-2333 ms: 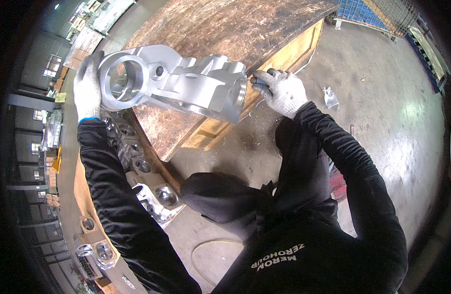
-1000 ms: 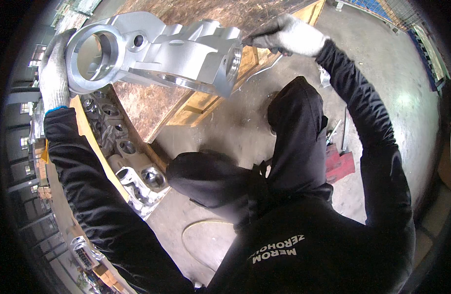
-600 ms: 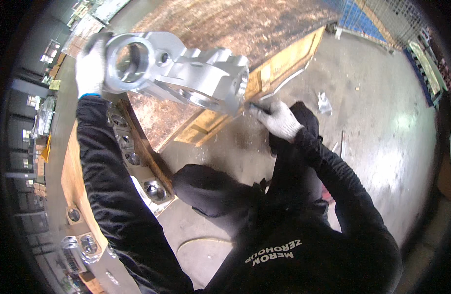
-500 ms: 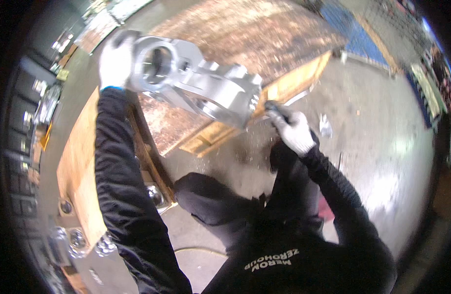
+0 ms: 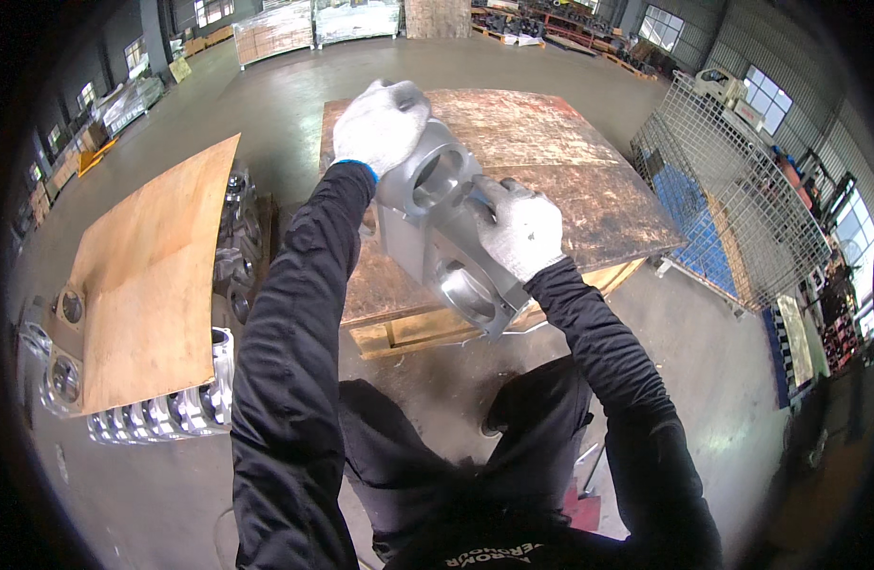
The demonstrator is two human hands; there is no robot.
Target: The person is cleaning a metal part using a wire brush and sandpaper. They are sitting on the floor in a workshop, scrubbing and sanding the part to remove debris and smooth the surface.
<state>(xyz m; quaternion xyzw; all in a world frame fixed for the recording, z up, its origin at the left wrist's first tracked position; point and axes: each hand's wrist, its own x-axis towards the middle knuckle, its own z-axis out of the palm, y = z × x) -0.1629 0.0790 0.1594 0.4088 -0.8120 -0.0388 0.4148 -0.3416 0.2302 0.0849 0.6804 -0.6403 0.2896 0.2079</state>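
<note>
While our left hand (image 5: 384, 125) grips this casting (image 5: 403, 239), we cannot tell whether our right hand (image 5: 524, 228) pinches anything; handling looks midway, with more castings (image 5: 224, 366) at left.

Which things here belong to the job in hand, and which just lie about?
Apparently in the job:
silver casting
left hand holding its ringed end
right hand against it
wooden crate

Apparently lying about:
plywood sheet
wire cage
red item

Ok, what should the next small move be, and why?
Probably steady the casting with the left hand before moving the right hand: the left grips its far end, the right is against its side, and its near end appears beyond the table.
</note>
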